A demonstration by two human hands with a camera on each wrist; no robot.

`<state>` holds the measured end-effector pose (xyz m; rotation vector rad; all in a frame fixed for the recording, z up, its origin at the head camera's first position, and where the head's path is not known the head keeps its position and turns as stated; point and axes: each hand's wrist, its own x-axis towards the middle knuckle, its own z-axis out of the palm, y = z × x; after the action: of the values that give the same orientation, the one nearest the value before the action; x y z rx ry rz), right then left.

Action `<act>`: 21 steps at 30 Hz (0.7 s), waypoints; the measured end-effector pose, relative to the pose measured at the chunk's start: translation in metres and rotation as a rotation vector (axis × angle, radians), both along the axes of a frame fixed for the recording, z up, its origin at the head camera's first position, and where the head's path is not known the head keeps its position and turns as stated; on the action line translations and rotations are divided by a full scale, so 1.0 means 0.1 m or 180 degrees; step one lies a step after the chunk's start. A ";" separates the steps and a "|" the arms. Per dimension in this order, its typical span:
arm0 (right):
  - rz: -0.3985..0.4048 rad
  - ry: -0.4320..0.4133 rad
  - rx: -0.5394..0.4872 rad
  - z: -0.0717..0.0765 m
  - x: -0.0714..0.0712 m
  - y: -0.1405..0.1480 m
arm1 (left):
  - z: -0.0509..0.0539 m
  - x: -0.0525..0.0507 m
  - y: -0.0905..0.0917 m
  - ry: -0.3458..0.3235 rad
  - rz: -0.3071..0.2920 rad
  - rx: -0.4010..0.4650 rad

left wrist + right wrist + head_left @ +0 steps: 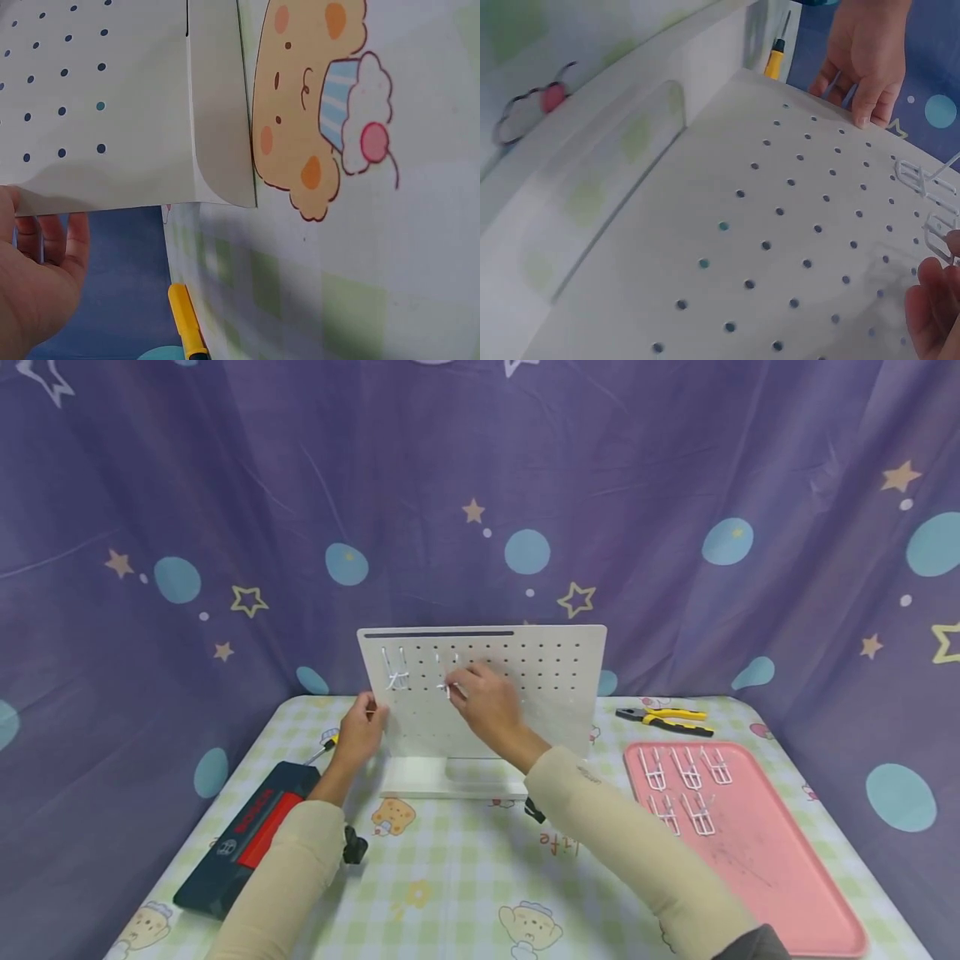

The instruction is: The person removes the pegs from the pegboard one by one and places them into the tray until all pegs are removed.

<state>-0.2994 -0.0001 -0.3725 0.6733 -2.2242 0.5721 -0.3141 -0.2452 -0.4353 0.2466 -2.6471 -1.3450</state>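
Note:
A white pegboard (pixel 555 714) stands upright on its base at the middle of the table. My left hand (pixel 360 732) grips its left edge, thumb on the front and fingers behind in the left wrist view. Between the fingertips of my right hand (pixel 491 706) is a white wire hook (pixel 934 232), pinched against the upper rows of holes. Whether its ends sit in the holes cannot be told. To the left of it, another white wire hook (pixel 395 670) hangs on the board.
On the right lies a pink tray (pixel 780 877) with several white wire hooks (pixel 686 768). Behind it are yellow-and-black pliers (pixel 663 720). A dark tool case (pixel 247 835) with a red panel lies at left, beside a yellow-handled screwdriver (pixel 184 319).

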 end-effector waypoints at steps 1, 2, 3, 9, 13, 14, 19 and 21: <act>0.0013 -0.0013 -0.0002 -0.01 0.01 0.04 | 0.00 0.00 0.00 0.0002 0.0001 -0.0001; 0.0018 -0.0028 0.0005 -0.02 0.02 0.07 | 0.00 0.00 0.00 0.0006 0.0002 -0.0001; 0.0013 -0.0031 0.0005 -0.03 0.03 0.11 | 0.00 0.00 0.00 0.0011 0.0002 -0.0002; 0.0017 -0.0056 -0.0028 -0.06 0.08 0.38 | -0.01 0.00 0.00 0.0027 -0.0016 -0.0016; 0.0032 -0.0155 -0.0071 -0.06 0.12 0.57 | -0.01 0.00 0.00 0.0069 -0.0040 -0.0047; 0.0030 -0.0189 -0.0082 -0.06 0.13 0.62 | -0.01 0.00 0.00 0.0081 -0.0046 -0.0057; -0.0030 -0.0347 -0.0104 -0.05 0.17 0.84 | -0.01 0.00 0.00 0.0108 -0.0056 -0.0060; -0.0044 -0.0407 -0.0094 -0.04 0.18 0.92 | -0.01 0.01 0.00 0.0105 -0.0058 -0.0049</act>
<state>-0.2813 0.0919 -0.3767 0.6212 -2.3322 0.6561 -0.3133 -0.2452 -0.4362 0.1971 -2.6380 -1.3219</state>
